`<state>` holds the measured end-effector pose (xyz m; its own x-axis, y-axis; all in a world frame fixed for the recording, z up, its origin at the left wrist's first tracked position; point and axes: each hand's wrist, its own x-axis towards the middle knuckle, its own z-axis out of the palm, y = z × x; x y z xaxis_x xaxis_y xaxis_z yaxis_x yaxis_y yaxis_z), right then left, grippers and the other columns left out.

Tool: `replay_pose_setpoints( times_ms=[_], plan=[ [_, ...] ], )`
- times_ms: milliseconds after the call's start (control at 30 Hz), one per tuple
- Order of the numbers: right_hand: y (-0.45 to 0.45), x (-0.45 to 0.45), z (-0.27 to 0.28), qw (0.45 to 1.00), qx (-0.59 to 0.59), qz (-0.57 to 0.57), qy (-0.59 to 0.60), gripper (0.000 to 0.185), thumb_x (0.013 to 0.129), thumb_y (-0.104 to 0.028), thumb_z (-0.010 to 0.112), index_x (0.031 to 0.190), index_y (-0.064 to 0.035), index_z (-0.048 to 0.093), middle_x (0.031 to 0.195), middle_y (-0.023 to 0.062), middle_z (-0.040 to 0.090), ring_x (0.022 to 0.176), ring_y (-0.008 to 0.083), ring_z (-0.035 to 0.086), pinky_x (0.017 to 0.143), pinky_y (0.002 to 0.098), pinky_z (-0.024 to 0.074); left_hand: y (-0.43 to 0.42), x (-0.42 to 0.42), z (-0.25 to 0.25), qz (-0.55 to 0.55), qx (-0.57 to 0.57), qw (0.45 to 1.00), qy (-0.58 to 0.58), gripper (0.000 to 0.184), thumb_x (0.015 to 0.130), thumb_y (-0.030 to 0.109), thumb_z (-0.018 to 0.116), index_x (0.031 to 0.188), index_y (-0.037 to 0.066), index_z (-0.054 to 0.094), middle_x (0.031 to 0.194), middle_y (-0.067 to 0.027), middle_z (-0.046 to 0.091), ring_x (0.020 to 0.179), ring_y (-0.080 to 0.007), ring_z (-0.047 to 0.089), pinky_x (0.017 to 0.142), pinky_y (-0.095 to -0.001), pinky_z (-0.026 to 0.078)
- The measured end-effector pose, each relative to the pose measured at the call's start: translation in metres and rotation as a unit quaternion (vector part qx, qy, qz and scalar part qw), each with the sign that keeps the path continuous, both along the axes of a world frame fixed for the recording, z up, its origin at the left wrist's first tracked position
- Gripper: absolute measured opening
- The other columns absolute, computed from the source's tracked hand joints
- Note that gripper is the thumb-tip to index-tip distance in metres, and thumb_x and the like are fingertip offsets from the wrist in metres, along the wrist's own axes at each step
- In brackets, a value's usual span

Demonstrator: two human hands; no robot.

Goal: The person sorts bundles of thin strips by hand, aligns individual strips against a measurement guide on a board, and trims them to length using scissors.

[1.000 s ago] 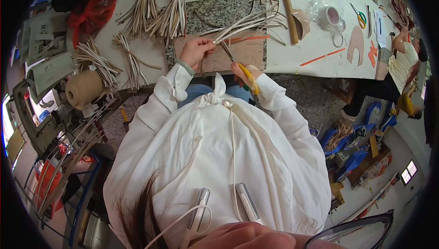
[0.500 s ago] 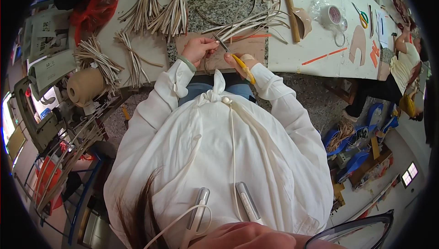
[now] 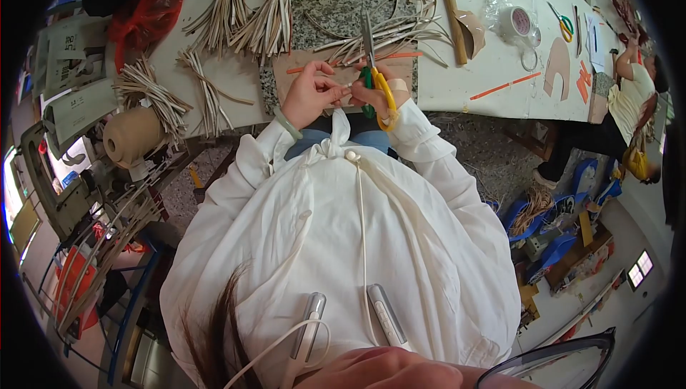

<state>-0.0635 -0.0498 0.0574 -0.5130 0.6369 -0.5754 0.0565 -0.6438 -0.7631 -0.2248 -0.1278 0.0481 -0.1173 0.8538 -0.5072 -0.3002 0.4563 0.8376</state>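
My right hand holds scissors with yellow and green handles, their blades pointing away from me over the table. A beige patch covers part of that hand. Close beside it, my left hand pinches thumb and finger together at something small and pale, too small to name. The fingertips of both hands meet or nearly meet there. Below them lies a brown board on a speckled stone slab. Loose pale strips and an orange strip lie just beyond the hands.
Tied strip bundles lie at the back left. A hammer, a tape roll and other scissors are to the right. Left stand a brown cone of thread and a machine. Another person sits far right.
The scissors have swung upright, with both handles now showing and the blades pointing away. My left hand has moved right and nearer, towards my right hand.
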Motion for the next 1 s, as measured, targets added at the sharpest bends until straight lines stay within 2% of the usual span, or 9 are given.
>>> replay_pose_setpoints(
  times_ms=[100,300,433,500,567,600,700,833,1000],
  plan=[
    [-0.005,0.001,0.001,0.999,-0.032,-0.018,0.003,0.043,0.072,0.003,0.063,0.113,0.0006,0.05,0.077,0.0086,0.058,0.063,0.0163,0.057,0.058,0.023,0.0484,-0.003,-0.002,0.004,-0.052,0.009,0.998,0.035,0.039,0.079,0.002,0.066,0.104,0.004,0.036,0.075,-0.0091,0.063,0.06,-0.0123,0.058,0.054,-0.0199,0.046],
    [-0.015,0.004,0.018,0.999,-0.003,-0.04,0.02,0.042,0.071,0.004,0.059,0.112,-0.0027,0.052,0.069,0.0042,0.055,0.065,0.0125,0.055,0.056,0.0223,0.0482,-0.007,0.004,0.02,-0.042,0.041,0.998,0.03,0.034,0.079,0.004,0.066,0.105,0.0,0.044,0.071,-0.0062,0.061,0.054,-0.0104,0.055,0.048,-0.0187,0.042],
    [-0.009,0.025,0.017,0.993,0.107,-0.013,0.048,0.046,0.068,0.009,0.055,0.113,-0.004,0.052,0.07,0.004,0.055,0.065,0.0116,0.055,0.054,0.0222,0.0467,-0.011,-0.006,0.033,-0.178,-0.078,0.977,-0.092,0.025,0.082,0.003,0.061,0.106,-0.002,0.054,0.07,-0.0031,0.06,0.05,-0.0088,0.051,0.046,-0.0181,0.039],
    [0.012,0.04,0.016,0.987,0.128,-0.082,0.048,0.049,0.067,0.011,0.052,0.113,-0.0048,0.052,0.071,0.0044,0.055,0.062,0.0112,0.054,0.052,0.0213,0.0444,-0.016,-0.029,0.024,-0.216,-0.101,0.969,-0.069,0.02,0.085,0.007,0.057,0.103,-0.001,0.062,0.066,-0.0007,0.058,0.048,-0.0065,0.047,0.044,-0.0177,0.036],
    [0.032,0.057,0.002,0.974,0.187,-0.082,-0.098,0.048,0.066,0.011,0.052,0.111,-0.0035,0.053,0.071,0.0061,0.056,0.061,0.0131,0.054,0.052,0.0208,0.044,-0.016,-0.054,0.03,-0.244,-0.125,0.96,-0.051,0.02,0.086,0.008,0.056,0.102,-0.001,0.063,0.065,-0.0007,0.058,0.047,-0.0057,0.044,0.043,-0.0175,0.035],
    [0.043,0.068,-0.006,0.971,0.191,-0.096,-0.109,0.047,0.066,0.011,0.053,0.111,-0.003,0.053,0.072,0.0068,0.056,0.061,0.0141,0.055,0.052,0.0208,0.0441,-0.014,-0.061,0.031,-0.27,-0.148,0.951,-0.033,0.019,0.087,0.009,0.055,0.102,0.0,0.063,0.064,-0.0007,0.058,0.046,-0.005,0.042,0.043,-0.0173,0.034],
    [0.054,0.08,-0.019,0.976,0.16,-0.119,-0.088,0.045,0.067,0.01,0.057,0.11,-0.0019,0.053,0.073,0.0082,0.057,0.06,0.0163,0.057,0.052,0.0213,0.0446,-0.022,-0.064,0.007,-0.193,-0.119,0.973,-0.034,0.02,0.088,0.009,0.055,0.103,0.001,0.063,0.066,-0.0008,0.058,0.047,-0.0045,0.04,0.043,-0.0165,0.033],
    [0.022,0.047,-0.004,0.998,0.049,-0.027,-0.013,0.04,0.074,-0.001,0.068,0.11,0.0011,0.051,0.08,0.0127,0.061,0.067,0.0224,0.062,0.056,0.0252,0.0483,-0.027,-0.058,-0.009,-0.103,-0.068,0.992,-0.036,0.02,0.088,0.01,0.055,0.105,0.001,0.063,0.068,-0.0008,0.059,0.048,-0.004,0.039,0.044,-0.0154,0.031],
    [-0.003,0.019,-0.003,0.998,0.011,-0.039,0.052,0.045,0.078,0.0,0.062,0.12,0.0051,0.045,0.084,0.0141,0.063,0.068,0.0232,0.064,0.059,0.0238,0.0505,-0.039,-0.035,-0.009,-0.061,-0.012,0.997,-0.049,0.02,0.089,0.011,0.055,0.105,0.001,0.062,0.071,0.0,0.059,0.051,-0.0039,0.039,0.046,-0.0143,0.029]
  ],
)
